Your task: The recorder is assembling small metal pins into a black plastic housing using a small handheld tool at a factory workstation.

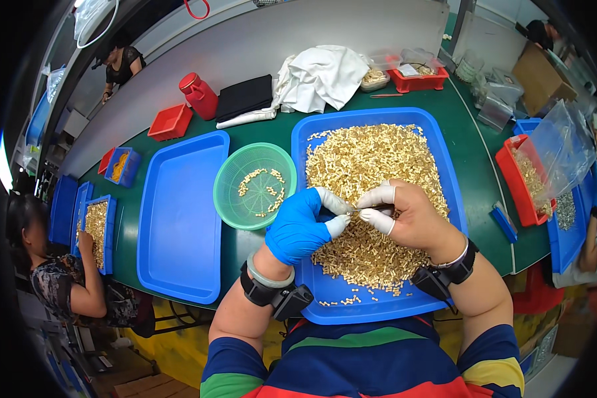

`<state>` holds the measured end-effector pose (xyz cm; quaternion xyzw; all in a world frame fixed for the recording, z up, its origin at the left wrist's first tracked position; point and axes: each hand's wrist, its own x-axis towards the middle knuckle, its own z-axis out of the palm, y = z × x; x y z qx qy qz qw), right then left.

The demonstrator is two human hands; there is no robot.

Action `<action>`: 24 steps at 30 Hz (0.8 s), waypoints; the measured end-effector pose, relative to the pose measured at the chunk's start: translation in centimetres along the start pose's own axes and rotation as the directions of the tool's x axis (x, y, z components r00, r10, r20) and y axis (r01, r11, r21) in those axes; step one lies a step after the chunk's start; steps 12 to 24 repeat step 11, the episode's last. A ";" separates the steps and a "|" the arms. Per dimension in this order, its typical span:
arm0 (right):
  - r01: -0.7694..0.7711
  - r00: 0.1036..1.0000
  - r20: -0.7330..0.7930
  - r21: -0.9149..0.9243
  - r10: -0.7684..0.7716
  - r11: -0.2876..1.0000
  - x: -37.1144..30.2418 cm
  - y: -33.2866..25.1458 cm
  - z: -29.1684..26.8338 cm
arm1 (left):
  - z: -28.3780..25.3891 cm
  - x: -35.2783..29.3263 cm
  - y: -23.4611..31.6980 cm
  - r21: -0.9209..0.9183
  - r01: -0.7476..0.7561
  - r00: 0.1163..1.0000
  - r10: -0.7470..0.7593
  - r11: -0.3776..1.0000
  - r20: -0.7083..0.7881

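Observation:
My left hand [297,224] wears a blue glove with white finger covers on the fingertips. Bare apart from white covers on its thumb and fingers, my right hand [416,215] meets it over the pile. Both hands pinch a small thin metal piece [356,210] between their fingertips; its exact kind is too small to tell. Below them a heap of small gold-coloured metal parts [371,156] fills much of a blue tray [449,166]. Left of that tray, a green mesh basket [227,192] holds a scatter of similar gold parts.
A second blue tray [182,219] lies further left. Along the back stand a red bin [170,122], a red flask [199,96], black cloth [244,98], white cloth [325,76] and a red box [421,81]. A red bin [521,179] sits right. Another person [66,265] works at far left.

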<state>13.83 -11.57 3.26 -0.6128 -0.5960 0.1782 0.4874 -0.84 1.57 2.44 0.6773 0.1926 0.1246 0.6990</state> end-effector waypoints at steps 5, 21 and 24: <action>0.045 0.999 0.003 -0.070 -0.045 0.997 0.0 0.5 0.2 | -0.2 0.1 -0.6 -0.015 0.035 0.999 -0.035 0.999 -0.003; 0.050 0.999 0.008 -0.169 -0.049 0.984 -0.1 0.8 -0.1 | -0.4 0.4 -0.6 0.014 0.033 0.998 -0.033 0.999 0.047; 0.050 0.999 0.008 -0.169 -0.049 0.984 -0.1 0.8 -0.1 | -0.4 0.4 -0.6 0.014 0.033 0.998 -0.033 0.999 0.047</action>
